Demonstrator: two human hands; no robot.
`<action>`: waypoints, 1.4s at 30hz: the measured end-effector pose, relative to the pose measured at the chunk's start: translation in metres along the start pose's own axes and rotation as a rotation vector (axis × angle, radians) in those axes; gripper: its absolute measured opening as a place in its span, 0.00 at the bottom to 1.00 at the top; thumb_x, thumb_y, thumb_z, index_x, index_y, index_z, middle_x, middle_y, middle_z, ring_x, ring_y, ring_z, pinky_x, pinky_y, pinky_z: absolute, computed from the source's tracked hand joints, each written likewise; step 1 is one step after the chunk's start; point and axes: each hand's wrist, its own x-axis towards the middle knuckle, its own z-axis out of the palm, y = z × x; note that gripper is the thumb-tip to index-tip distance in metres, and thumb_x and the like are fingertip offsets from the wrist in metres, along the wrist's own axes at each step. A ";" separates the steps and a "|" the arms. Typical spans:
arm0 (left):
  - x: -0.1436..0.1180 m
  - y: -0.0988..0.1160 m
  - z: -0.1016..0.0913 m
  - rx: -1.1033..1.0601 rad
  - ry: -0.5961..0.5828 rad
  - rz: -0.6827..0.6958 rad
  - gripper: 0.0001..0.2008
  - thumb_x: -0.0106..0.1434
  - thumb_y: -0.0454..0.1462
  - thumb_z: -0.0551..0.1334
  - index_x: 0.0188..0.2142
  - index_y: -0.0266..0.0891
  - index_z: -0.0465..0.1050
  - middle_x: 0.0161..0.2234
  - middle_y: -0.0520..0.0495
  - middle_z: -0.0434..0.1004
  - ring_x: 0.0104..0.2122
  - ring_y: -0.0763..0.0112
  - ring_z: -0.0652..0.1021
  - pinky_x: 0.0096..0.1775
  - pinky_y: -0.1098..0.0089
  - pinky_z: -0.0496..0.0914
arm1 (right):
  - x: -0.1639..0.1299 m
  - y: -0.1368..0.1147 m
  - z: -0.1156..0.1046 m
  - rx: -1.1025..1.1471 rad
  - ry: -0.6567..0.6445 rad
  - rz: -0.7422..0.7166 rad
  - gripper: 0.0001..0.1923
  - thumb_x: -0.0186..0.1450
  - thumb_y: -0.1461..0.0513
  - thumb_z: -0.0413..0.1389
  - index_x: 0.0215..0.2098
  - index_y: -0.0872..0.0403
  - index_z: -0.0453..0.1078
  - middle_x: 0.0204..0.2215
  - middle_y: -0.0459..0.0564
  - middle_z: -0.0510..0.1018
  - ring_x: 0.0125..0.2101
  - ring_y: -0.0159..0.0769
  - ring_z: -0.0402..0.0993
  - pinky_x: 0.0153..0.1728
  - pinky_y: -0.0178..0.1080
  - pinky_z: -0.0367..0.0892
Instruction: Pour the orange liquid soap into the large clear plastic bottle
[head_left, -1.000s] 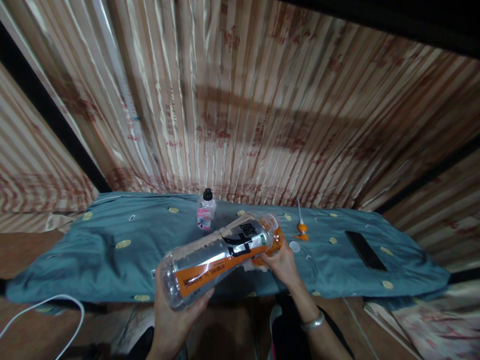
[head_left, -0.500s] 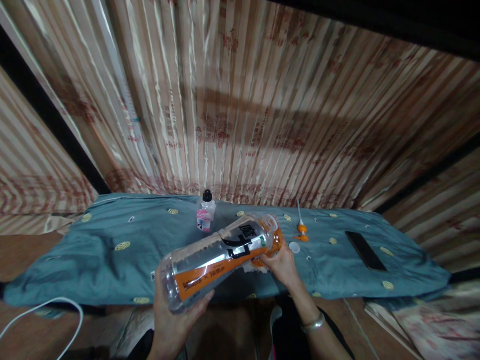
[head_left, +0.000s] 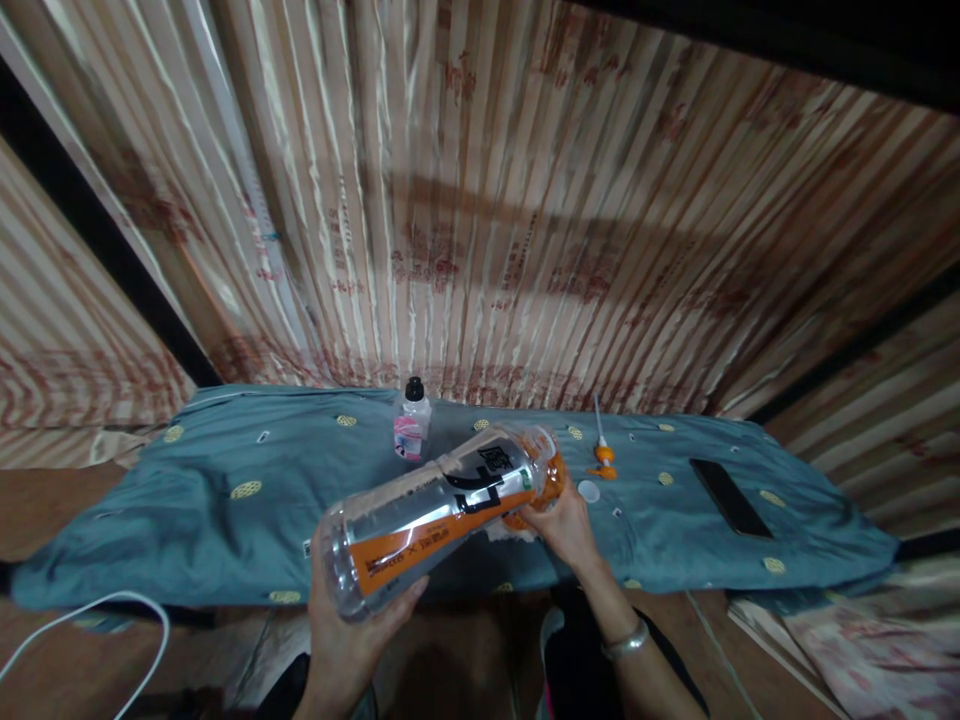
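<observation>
Change: hardly anything is shifting since the earlier frames; we are keeping the big bottle (head_left: 435, 515) tilted the same way, its base only drifting a touch toward 7 o'clock.
Left hand: our left hand (head_left: 352, 630) is cupping the bottle's clear base from underneath, fingers curled up around it, gripping it.
Right hand: our right hand (head_left: 564, 522) is closing around the bottle's neck end, fingers wrapped on the orange part; a bangle (head_left: 624, 642) is sitting on that wrist.
Big bottle: we are holding it in the air above the near edge of the cloth, lying nearly on its side, base pointing to 7 o'clock and neck to 2 o'clock; it is clear plastic with an orange and black label.
White scrap: something pale (head_left: 501, 533) is showing just under the bottle by our right hand; we cannot tell what it is.
Cloth: a teal cloth (head_left: 187, 520) with small yellow motifs is covering the low surface ahead of us.
Small bottle: a little clear bottle (head_left: 412, 424) with a black cap and pink label is standing upright at 12 o'clock from the big bottle.
Pump piece: an orange pump head (head_left: 601, 455) with a white tube is lying at 2 o'clock from our right hand, a small white cap (head_left: 589, 491) beside it.
Phone: a dark phone (head_left: 730, 497) is lying flat at 3 o'clock, well apart.
Cable: a white cable (head_left: 97, 610) is looping at 9 o'clock.
Backdrop: a striped curtain (head_left: 480, 220) is hanging behind the cloth.
</observation>
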 end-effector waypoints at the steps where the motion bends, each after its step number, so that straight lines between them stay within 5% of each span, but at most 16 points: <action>1: 0.000 0.000 0.000 0.000 -0.001 -0.002 0.42 0.41 0.51 0.80 0.54 0.46 0.70 0.48 0.45 0.80 0.50 0.47 0.82 0.56 0.43 0.74 | 0.000 0.000 0.000 -0.006 0.004 -0.001 0.39 0.53 0.53 0.67 0.60 0.52 0.64 0.48 0.56 0.85 0.46 0.54 0.84 0.50 0.51 0.78; 12: 0.002 0.000 0.001 -0.011 0.008 -0.021 0.45 0.38 0.51 0.81 0.55 0.45 0.71 0.44 0.47 0.81 0.48 0.49 0.83 0.55 0.46 0.76 | -0.001 0.003 0.002 -0.012 0.024 0.006 0.41 0.52 0.52 0.66 0.61 0.54 0.64 0.48 0.57 0.85 0.47 0.54 0.84 0.49 0.50 0.78; 17: 0.001 -0.003 0.001 -0.040 -0.008 0.013 0.45 0.40 0.50 0.80 0.58 0.49 0.70 0.51 0.47 0.79 0.54 0.48 0.80 0.59 0.42 0.72 | 0.000 0.006 0.002 -0.027 0.016 0.006 0.42 0.53 0.52 0.66 0.63 0.54 0.63 0.48 0.57 0.85 0.47 0.54 0.84 0.48 0.50 0.78; 23: 0.001 -0.002 0.001 -0.055 -0.020 0.005 0.43 0.41 0.47 0.80 0.58 0.51 0.70 0.47 0.49 0.81 0.47 0.50 0.83 0.52 0.44 0.78 | 0.000 0.007 0.002 -0.010 0.010 -0.009 0.40 0.53 0.52 0.67 0.62 0.53 0.64 0.48 0.57 0.85 0.46 0.53 0.85 0.48 0.50 0.79; 42: 0.001 0.002 0.001 -0.011 -0.013 0.046 0.45 0.41 0.50 0.80 0.58 0.45 0.70 0.52 0.44 0.80 0.52 0.50 0.81 0.55 0.49 0.76 | 0.000 0.003 0.001 -0.003 0.017 -0.020 0.38 0.53 0.54 0.66 0.60 0.52 0.65 0.47 0.55 0.86 0.46 0.52 0.85 0.47 0.49 0.80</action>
